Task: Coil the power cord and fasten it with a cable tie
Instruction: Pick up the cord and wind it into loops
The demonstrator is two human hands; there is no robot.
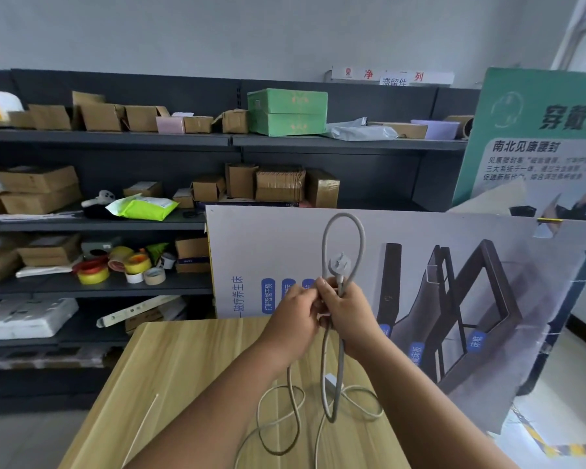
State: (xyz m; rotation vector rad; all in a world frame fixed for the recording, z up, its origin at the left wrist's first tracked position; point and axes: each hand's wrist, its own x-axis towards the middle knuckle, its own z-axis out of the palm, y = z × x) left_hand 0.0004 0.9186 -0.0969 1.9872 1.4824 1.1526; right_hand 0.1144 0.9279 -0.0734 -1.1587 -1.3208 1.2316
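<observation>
A grey power cord (362, 242) is held up above the wooden table (190, 367). One loop rises over my hands and another hangs below them; its plug (341, 264) sticks up just above my fingers. My right hand (347, 308) is closed around the bunched strands. My left hand (296, 308) pinches the same bundle from the left side. The loose remainder of the cord (281, 421) lies in curves on the table beneath. A thin white cable tie (142, 424) lies flat on the table at the lower left, away from both hands.
A large printed board (454, 265) leans behind the table. A green poster (538, 137) stands at the right. Dark shelves (115, 140) on the left hold cardboard boxes and tape rolls (129, 265). Floor with yellow striped tape (555, 445) shows at the lower right.
</observation>
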